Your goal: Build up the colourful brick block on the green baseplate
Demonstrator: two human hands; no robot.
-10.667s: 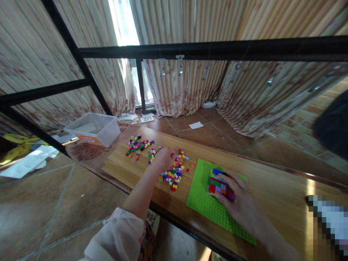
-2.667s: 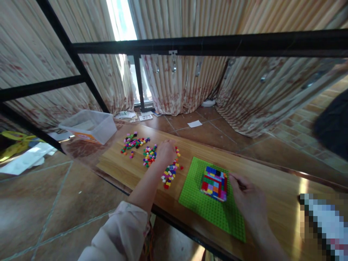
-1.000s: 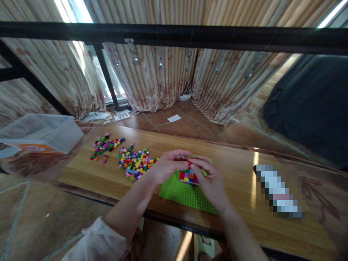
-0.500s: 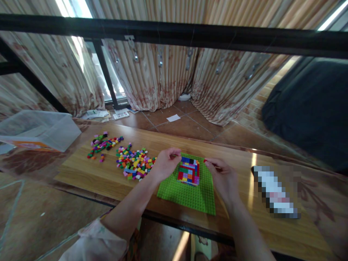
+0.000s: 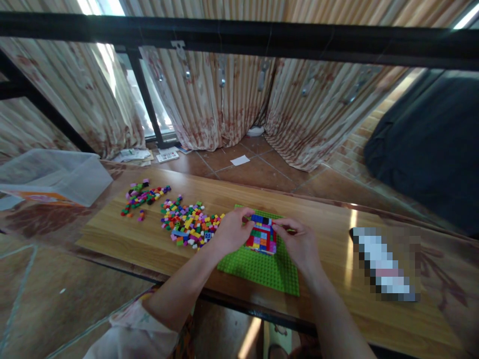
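Note:
A green studded baseplate (image 5: pixel 262 269) lies on the wooden tabletop (image 5: pixel 149 239) in front of me. On its far half stands a multicoloured block of small bricks (image 5: pixel 262 235). My left hand (image 5: pixel 232 232) curls against the block's left side, fingers closed at its top corner. My right hand (image 5: pixel 301 244) presses against the block's right side with fingers pinched; whether a small brick sits between them is too small to make out. Two piles of loose coloured bricks lie left of the plate: a large pile (image 5: pixel 189 229) and a smaller pile (image 5: pixel 142 195) farther left.
A clear plastic tub (image 5: pixel 56 174) stands at the table's far left. A blurred-out object (image 5: pixel 385 264) lies at the right. A black metal frame bar (image 5: pixel 262 42) crosses overhead. Curtains, tiled floor and a dark cushion (image 5: pixel 430 144) lie beyond the table.
Both hands have come back in against the brick block after parting half a second ago. Earlier my left hand was at the loose brick pile; the view has turned right.

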